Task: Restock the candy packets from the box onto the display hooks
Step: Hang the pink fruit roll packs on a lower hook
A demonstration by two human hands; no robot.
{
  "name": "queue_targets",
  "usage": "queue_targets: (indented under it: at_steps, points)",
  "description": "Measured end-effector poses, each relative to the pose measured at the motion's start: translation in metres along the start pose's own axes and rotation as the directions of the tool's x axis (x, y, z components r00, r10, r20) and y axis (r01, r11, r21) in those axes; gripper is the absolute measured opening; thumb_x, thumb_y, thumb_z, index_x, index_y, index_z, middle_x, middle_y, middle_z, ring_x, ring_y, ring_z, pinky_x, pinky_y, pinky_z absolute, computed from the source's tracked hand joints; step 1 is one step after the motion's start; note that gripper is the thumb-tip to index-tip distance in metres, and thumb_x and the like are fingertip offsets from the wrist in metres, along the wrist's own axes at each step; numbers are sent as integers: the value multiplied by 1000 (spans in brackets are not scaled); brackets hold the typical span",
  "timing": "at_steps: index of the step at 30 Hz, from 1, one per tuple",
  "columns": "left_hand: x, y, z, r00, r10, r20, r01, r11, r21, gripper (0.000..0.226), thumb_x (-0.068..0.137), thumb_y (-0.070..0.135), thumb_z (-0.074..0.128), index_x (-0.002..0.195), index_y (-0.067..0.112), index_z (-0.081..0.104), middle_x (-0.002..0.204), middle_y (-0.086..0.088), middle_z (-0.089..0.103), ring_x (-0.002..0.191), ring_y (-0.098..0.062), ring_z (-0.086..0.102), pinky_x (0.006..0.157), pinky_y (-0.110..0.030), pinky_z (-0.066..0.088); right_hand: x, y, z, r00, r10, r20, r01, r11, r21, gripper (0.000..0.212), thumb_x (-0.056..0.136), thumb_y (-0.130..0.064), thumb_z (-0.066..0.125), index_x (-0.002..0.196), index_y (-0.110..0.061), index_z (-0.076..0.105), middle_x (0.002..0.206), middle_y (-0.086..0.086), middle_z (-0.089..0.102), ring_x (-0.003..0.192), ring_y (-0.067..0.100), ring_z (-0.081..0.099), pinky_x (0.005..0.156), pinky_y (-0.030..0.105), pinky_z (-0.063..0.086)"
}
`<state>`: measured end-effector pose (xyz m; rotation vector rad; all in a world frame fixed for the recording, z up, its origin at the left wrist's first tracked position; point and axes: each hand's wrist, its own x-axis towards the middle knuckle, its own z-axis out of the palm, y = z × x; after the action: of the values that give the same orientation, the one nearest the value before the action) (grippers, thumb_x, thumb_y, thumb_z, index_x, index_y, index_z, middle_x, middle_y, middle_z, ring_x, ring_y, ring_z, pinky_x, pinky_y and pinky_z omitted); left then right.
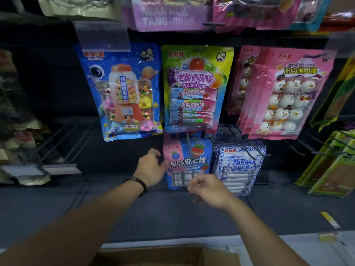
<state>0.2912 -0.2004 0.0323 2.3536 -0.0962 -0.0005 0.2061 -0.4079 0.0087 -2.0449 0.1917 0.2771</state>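
- left hand (151, 167): seen from the back, beaded bracelet (139, 183) on the wrist. Thumb is at the left edge of the pink-blue candy packet (187, 160), the other fingers are curled. Cannot tell whether it actually grips the packet.
- right hand (208, 187): in front of the same packet's lower part, fingers loosely curled together (blurred). Cannot tell whether it is pinching the packet or only close to it.
- pink-blue candy packet: hangs on the lower-row display hook (189, 143), strawberry and blueberry print, upright, between the two hands.
- blue-white packets (240, 166): a stack on the next hook, just beside the pink-blue one on its right.
- upper row, left to right: blue gumball-machine packet (124, 93), fruit-print packet (196, 87) directly above the pink-blue one, pink snowman packets (284, 93) (several deep).
- cardboard box (219, 259): bottom edge of view, open flaps, below both forearms. Contents not visible.
- wire hooks (57, 143): far left, lower row.
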Motion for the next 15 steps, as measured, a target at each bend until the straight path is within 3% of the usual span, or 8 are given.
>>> queue_targets:
  at_steps: [3, 5, 7, 9, 12, 15]
  points:
    - [-36, -31, -29, 981, -4, 192, -16, 994, 104, 33, 95, 34, 73, 120, 24, 55, 107, 3, 65, 99, -15, 65, 82, -21, 46, -16, -5, 22, 997, 3, 72, 6, 993, -116, 14, 99, -16, 67, 88, -22, 73, 89, 0, 76, 72, 14, 74, 53, 16, 48]
    - [-65, -51, -56, 947, 64, 314, -149, 955, 256, 16, 96, 36, 71, 105, 27, 62, 101, 6, 71, 98, -15, 69, 80, -18, 44, -24, -11, 41, 994, 11, 107, 6, 988, -156, 19, 99, -13, 65, 85, -22, 72, 86, -1, 74, 71, 13, 71, 54, 18, 52]
    - [-96, -72, -85, 862, 81, 500, -305, 871, 386, 16, 99, 41, 66, 101, 25, 69, 102, 6, 73, 99, -16, 68, 82, -23, 45, -30, -16, 67, 988, 13, 155, 17, 982, -190, 17, 95, -15, 66, 81, -21, 74, 83, 0, 77, 75, 19, 75, 68, 34, 65]
    - [-127, -90, -111, 720, -6, 694, -408, 805, 431, 29, 101, 47, 59, 111, 23, 72, 113, 5, 74, 103, -16, 67, 90, -30, 50, -33, -16, 93, 971, 31, 237, 26, 972, -235, 13, 94, -19, 66, 84, -21, 75, 89, 6, 80, 82, 26, 78, 79, 46, 66]
    - [-166, -109, -140, 544, -177, 820, -375, 823, 426, 32, 98, 54, 55, 110, 30, 73, 113, 11, 74, 91, -1, 68, 93, -32, 55, -38, -9, 124, 923, 152, 354, -52, 960, -277, 15, 102, -25, 63, 106, -15, 73, 98, 9, 77, 76, 22, 72, 63, 32, 56]
    - [-185, -132, -147, 498, -279, 821, -352, 801, 485, 30, 104, 49, 54, 119, 30, 72, 119, 9, 73, 101, -7, 68, 96, -33, 54, -38, 16, 163, 894, 294, 337, -228, 948, -221, 21, 106, -35, 59, 116, -18, 68, 99, 3, 75, 73, 17, 72, 59, 26, 53]
